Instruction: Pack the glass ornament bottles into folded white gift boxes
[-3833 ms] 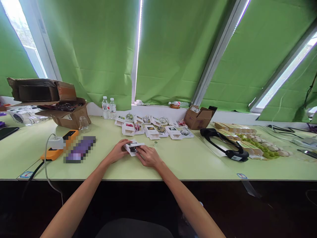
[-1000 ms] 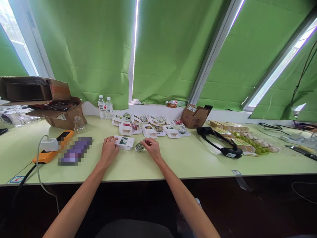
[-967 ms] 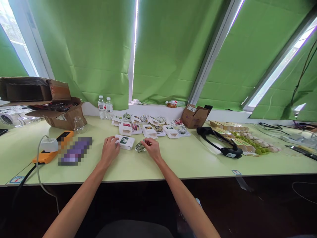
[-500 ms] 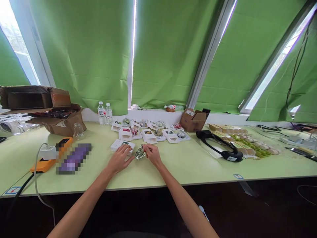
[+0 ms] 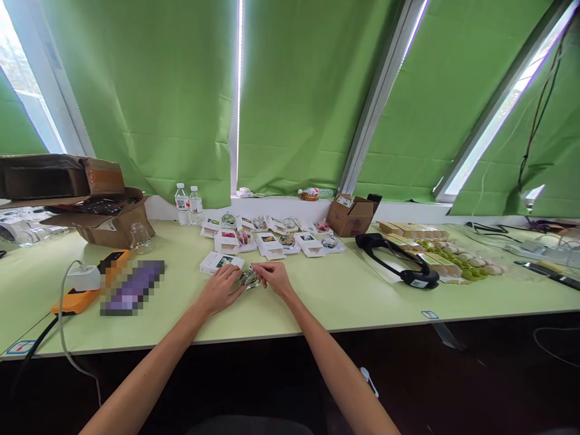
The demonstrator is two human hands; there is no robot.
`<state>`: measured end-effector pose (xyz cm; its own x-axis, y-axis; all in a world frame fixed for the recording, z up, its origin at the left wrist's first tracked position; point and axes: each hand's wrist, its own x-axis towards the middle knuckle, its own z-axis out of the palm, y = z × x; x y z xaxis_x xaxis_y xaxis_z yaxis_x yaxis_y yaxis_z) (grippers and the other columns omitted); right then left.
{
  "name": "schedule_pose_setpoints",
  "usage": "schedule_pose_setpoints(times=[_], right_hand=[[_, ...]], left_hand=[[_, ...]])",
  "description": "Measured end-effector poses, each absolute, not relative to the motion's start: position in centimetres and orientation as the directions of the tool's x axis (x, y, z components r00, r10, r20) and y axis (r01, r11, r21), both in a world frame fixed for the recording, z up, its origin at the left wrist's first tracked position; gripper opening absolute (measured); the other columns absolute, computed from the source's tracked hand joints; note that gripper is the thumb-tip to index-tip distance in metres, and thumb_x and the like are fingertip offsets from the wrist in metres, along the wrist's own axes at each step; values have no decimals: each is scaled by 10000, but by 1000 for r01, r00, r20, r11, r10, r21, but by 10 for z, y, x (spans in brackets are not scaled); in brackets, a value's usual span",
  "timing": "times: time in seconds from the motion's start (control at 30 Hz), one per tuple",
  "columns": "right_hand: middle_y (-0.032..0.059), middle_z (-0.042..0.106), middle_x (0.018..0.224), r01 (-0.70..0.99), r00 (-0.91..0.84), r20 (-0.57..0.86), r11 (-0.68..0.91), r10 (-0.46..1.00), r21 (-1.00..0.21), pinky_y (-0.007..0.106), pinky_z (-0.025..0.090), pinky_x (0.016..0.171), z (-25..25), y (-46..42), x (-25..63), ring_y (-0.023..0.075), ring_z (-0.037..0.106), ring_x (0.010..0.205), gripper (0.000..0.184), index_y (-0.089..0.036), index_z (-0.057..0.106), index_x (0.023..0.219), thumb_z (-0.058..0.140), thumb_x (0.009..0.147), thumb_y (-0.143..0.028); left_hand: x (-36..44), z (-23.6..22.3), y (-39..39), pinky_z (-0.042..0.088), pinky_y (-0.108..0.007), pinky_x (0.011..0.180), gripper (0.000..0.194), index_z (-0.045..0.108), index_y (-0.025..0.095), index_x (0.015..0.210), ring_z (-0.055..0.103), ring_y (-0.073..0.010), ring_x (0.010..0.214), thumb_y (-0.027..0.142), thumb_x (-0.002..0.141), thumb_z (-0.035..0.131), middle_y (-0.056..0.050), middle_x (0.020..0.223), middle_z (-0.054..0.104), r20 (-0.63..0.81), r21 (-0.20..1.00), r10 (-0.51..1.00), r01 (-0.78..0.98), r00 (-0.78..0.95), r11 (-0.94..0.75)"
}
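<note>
My left hand (image 5: 221,290) rests low over the table, fingers stretched out, the fingertips at the near edge of a white box (image 5: 212,264) with a small picture on top. Its thumb lies against a shiny silvery-green round ornament (image 5: 249,278), apparently in clear wrap. The thumb and fingers of my right hand (image 5: 274,279) pinch the ornament's right side. Parts of it hide behind the fingers of both hands. Behind, open white boxes (image 5: 269,244) stand in rows, each beside a round piece such as a dark gold one (image 5: 287,240).
A black headset (image 5: 399,263) and egg-filled green trays (image 5: 462,260) are on the right. Cardboard boxes stand at back left (image 5: 109,223) and back right (image 5: 351,216). An orange power strip (image 5: 81,301), a glass jar (image 5: 141,238) and water bottles (image 5: 196,205) are on the left.
The ornament and my right hand have shifted slightly left, closer to my left hand. The whole view has also moved a little.
</note>
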<state>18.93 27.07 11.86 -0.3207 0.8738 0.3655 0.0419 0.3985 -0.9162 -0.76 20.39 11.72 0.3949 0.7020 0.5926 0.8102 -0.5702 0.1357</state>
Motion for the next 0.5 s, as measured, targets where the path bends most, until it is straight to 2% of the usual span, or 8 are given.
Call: schedule_pose_setpoints(times=[0.07,0.13,0.23,0.3,0.4,0.5], right_hand=[[28,642,589,54,-258,403,430,878,-901,232,378,375,120,270,192,87,440,376,491,-167,683,601,553,798,-598],[55,674,678,84,-100,445,453,890,-888,237,372,398,122,272,197,88,442,399,541,-166,643,567,485,838,-607],[63,666,712,157,152,456,434,877,-887,246,361,428,123,278,207,114,451,451,542,-155,688,737,401,880,-592],[58,647,698,249,238,466,410,852,-877,260,387,475,121,283,214,146,485,512,533,-147,700,866,354,906,-550],[80,659,827,499,210,547,392,810,-773,308,454,668,116,289,221,215,567,748,383,-161,696,949,415,894,-415],[122,632,1022,731,74,566,342,821,-591,343,433,829,108,292,222,271,535,1002,299,-174,674,1065,498,837,-253]], left_hand=[[-8,117,204,427,-456,996,282,535,236,1163,505,-266,1182,359,918,470,-95,1192,581,586,145,708,808,395,-571],[-8,116,204,432,-461,991,280,529,232,1174,503,-268,1185,338,924,457,-96,1201,581,581,152,713,808,393,-569],[-9,113,205,438,-471,986,300,516,233,1209,502,-271,1189,304,926,446,-97,1207,584,584,158,713,806,389,-570],[-10,112,206,442,-476,987,321,508,243,1233,503,-273,1195,292,923,446,-94,1214,584,593,160,709,807,382,-569],[-11,111,206,444,-472,993,338,506,249,1249,501,-273,1205,295,918,453,-88,1233,578,599,158,707,810,376,-565],[-11,112,206,448,-458,993,334,515,248,1238,506,-268,1197,304,913,468,-83,1228,582,602,158,706,812,372,-562]])
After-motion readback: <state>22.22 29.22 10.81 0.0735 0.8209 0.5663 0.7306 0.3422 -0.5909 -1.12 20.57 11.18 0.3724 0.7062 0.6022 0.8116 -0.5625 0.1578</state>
